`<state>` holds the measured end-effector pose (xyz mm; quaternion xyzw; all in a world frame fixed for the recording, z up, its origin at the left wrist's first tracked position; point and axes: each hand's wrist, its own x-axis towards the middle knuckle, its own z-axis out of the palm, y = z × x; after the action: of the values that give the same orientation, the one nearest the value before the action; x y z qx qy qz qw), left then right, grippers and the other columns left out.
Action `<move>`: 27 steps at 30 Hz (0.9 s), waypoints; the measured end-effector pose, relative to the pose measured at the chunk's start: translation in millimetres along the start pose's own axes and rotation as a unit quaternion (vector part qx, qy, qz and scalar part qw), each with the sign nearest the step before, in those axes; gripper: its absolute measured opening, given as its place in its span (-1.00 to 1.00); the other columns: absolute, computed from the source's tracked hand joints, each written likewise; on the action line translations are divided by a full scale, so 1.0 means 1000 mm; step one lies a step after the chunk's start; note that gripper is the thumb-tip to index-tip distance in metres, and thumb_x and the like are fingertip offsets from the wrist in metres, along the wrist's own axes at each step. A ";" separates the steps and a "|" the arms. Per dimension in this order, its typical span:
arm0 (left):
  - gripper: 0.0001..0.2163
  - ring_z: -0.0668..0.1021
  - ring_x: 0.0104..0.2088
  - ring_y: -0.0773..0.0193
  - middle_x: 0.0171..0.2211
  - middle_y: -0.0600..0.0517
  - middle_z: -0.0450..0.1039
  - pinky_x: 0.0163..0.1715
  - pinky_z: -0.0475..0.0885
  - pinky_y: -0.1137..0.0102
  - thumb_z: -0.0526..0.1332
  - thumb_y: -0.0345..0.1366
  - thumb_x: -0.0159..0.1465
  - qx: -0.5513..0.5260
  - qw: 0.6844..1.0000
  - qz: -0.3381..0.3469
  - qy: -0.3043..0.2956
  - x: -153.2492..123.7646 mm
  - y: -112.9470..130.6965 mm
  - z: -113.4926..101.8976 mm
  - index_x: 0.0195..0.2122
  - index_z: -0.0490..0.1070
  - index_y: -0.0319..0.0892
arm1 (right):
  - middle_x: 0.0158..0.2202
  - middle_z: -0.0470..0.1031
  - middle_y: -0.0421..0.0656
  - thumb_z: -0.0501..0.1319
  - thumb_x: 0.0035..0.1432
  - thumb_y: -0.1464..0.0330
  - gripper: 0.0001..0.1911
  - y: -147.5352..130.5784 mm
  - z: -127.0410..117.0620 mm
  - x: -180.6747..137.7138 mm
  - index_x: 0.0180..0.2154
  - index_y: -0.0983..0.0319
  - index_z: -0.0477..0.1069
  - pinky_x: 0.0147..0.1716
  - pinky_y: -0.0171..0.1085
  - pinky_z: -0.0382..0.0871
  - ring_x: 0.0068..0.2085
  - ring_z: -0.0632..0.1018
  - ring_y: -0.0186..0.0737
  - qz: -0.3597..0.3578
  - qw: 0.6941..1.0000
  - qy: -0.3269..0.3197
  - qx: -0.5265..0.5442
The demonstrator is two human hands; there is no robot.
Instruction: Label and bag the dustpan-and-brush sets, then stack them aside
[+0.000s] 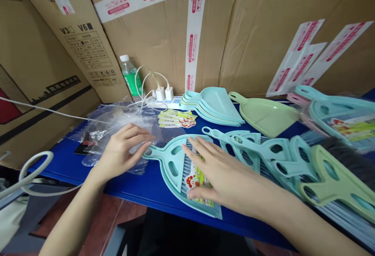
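A light blue dustpan (pixel 168 183) lies on the blue table in front of me, its handle pointing left. Inside it sits a matching small brush (pixel 175 166) with grey bristles and a colourful label card (pixel 202 185) over them. My right hand (pixel 219 170) rests flat on the card and bristles, fingers spread, hiding part of both. By the handle end is my left hand (pixel 124 150), its fingers loosely curved and the thumb apart from them. That thumb overlaps the handle's tip; whether it presses on it is unclear.
Crumpled clear plastic bags (pixel 102 131) lie at left. Behind are label cards (pixel 175 119), stacked blue dustpans (pixel 216 103), a green dustpan (pixel 266 113), a power strip (pixel 177 101) and a bottle (pixel 130 76). Loose brushes (pixel 275 150) crowd the right. Large cartons (pixel 164 33) wall the back.
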<state>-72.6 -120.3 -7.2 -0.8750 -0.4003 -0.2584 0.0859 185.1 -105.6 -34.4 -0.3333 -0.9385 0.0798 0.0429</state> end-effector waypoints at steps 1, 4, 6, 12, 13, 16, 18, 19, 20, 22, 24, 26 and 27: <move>-0.82 0.54 -0.19 0.20 -0.21 -0.04 0.56 -0.17 0.46 0.30 0.09 -0.33 0.38 -0.004 1.000 -0.018 -0.023 -0.006 -0.003 0.000 -0.13 0.48 -0.17 | 0.34 0.02 0.23 0.24 0.06 -0.09 -0.02 -0.001 0.001 0.000 0.31 0.39 0.09 0.16 0.15 0.23 0.32 0.10 0.29 0.008 1.000 -0.019 0.012; -0.66 0.50 0.02 0.09 0.01 -0.11 0.49 0.02 0.42 0.19 0.12 -0.15 0.37 -0.017 0.991 -0.028 -0.126 -0.016 -0.003 0.006 0.10 0.35 -0.17 | 0.35 -0.07 0.23 0.21 0.09 -0.09 -0.03 -0.003 0.007 0.001 0.32 0.39 0.05 0.20 0.16 0.14 0.33 0.02 0.28 0.027 0.998 -0.052 0.033; -0.52 0.43 0.13 0.02 0.13 -0.17 0.39 0.12 0.34 0.10 0.14 -0.08 0.35 -0.011 0.984 -0.020 -0.179 -0.018 0.000 0.014 0.22 0.21 -0.18 | 0.36 -0.09 0.24 0.19 0.11 -0.08 -0.03 -0.003 0.011 0.002 0.32 0.41 0.03 0.21 0.19 0.10 0.34 -0.02 0.29 0.029 0.997 -0.057 0.041; -0.54 0.49 0.05 0.07 0.06 -0.18 0.42 0.06 0.40 0.13 0.00 -0.24 0.42 -0.050 0.970 -0.020 -0.238 -0.013 0.000 0.031 0.33 0.00 -0.16 | 0.38 -0.16 0.18 0.09 0.17 -0.11 -0.05 -0.004 0.009 0.001 0.35 0.38 -0.04 0.24 0.20 0.00 0.35 -0.13 0.24 0.036 0.994 -0.070 0.075; -0.54 0.48 0.06 0.08 0.07 -0.18 0.41 0.06 0.40 0.13 -0.02 -0.25 0.43 -0.061 0.969 -0.025 -0.237 -0.013 -0.001 0.031 0.33 -0.02 -0.14 | 0.39 -0.19 0.16 0.06 0.18 -0.11 -0.07 -0.003 0.007 0.001 0.35 0.36 -0.06 0.23 0.21 0.00 0.35 -0.15 0.22 0.043 0.993 -0.071 0.085; -0.53 0.43 0.13 0.08 0.14 -0.16 0.35 0.13 0.34 0.10 -0.03 -0.25 0.43 -0.085 0.969 -0.038 -0.228 -0.015 -0.006 0.031 0.34 -0.07 -0.06 | 0.39 -0.21 0.12 -0.04 0.24 -0.08 -0.13 0.001 0.000 0.000 0.36 0.33 -0.09 0.22 0.24 0.00 0.36 -0.15 0.19 0.075 0.991 -0.039 0.104; -0.53 0.40 0.16 0.08 0.18 -0.15 0.32 0.17 0.30 0.08 -0.03 -0.25 0.43 -0.096 0.969 -0.041 -0.223 -0.018 -0.009 0.031 0.34 -0.08 -0.05 | 0.39 -0.15 0.10 -0.07 0.27 -0.05 -0.18 0.005 -0.005 0.000 0.37 0.32 -0.08 0.22 0.23 0.01 0.36 -0.10 0.17 0.098 0.989 0.006 0.108; -0.53 0.39 0.17 0.07 0.19 -0.16 0.31 0.17 0.30 0.08 -0.04 -0.24 0.43 -0.100 0.969 -0.043 -0.221 -0.019 -0.010 0.031 0.35 -0.08 -0.05 | 0.39 -0.12 0.09 -0.09 0.28 -0.02 -0.21 0.006 -0.006 0.000 0.37 0.31 -0.07 0.22 0.22 0.02 0.36 -0.06 0.15 0.106 0.988 0.029 0.112; -0.53 0.39 0.18 0.07 0.19 -0.17 0.30 0.16 0.31 0.09 -0.04 -0.24 0.44 -0.104 0.969 -0.045 -0.219 -0.020 -0.011 0.030 0.35 -0.09 -0.06 | 0.39 -0.09 0.07 -0.10 0.30 0.01 -0.24 0.008 -0.008 0.000 0.37 0.29 -0.08 0.23 0.19 0.02 0.36 -0.02 0.12 0.112 0.985 0.049 0.120; -0.52 0.38 0.18 0.07 0.21 -0.17 0.28 0.15 0.33 0.11 -0.04 -0.23 0.44 -0.112 0.969 -0.052 -0.216 -0.022 -0.013 0.027 0.35 -0.09 -0.07 | 0.40 -0.09 0.03 -0.14 0.31 0.06 -0.27 0.010 -0.009 -0.001 0.39 0.26 -0.15 0.25 0.15 0.01 0.36 -0.01 0.06 0.122 0.977 0.088 0.149; -0.52 0.37 0.19 0.07 0.25 -0.15 0.23 0.15 0.33 0.14 -0.03 -0.21 0.43 -0.121 0.969 -0.062 -0.208 -0.023 -0.014 0.022 0.36 -0.09 -0.05 | 0.41 -0.17 -0.02 -0.13 0.31 0.07 -0.25 0.009 -0.007 -0.004 0.40 0.26 -0.26 0.27 0.11 -0.06 0.37 -0.09 0.02 0.133 0.965 0.121 0.191; -0.51 0.34 0.22 0.08 0.29 -0.12 0.18 0.17 0.31 0.16 -0.03 -0.20 0.43 -0.129 0.969 -0.071 -0.197 -0.025 -0.015 0.016 0.36 -0.11 -0.03 | 0.43 -0.29 -0.06 -0.09 0.29 0.02 -0.17 0.007 -0.003 -0.009 0.40 0.25 -0.36 0.29 0.09 -0.15 0.37 -0.19 0.01 0.154 0.946 0.150 0.243; -0.51 0.33 0.23 0.08 0.30 -0.11 0.16 0.19 0.30 0.16 -0.03 -0.19 0.43 -0.131 0.970 -0.076 -0.191 -0.026 -0.016 0.013 0.36 -0.11 -0.02 | 0.43 -0.33 -0.07 -0.06 0.27 -0.01 -0.13 0.006 0.000 -0.012 0.39 0.22 -0.41 0.29 0.10 -0.17 0.38 -0.20 0.02 0.167 0.931 0.163 0.280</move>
<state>-93.3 -122.2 -32.3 -0.8789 -0.4374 -0.1418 -0.1273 197.6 -108.6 -35.3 -0.4678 -0.7893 0.2896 0.2726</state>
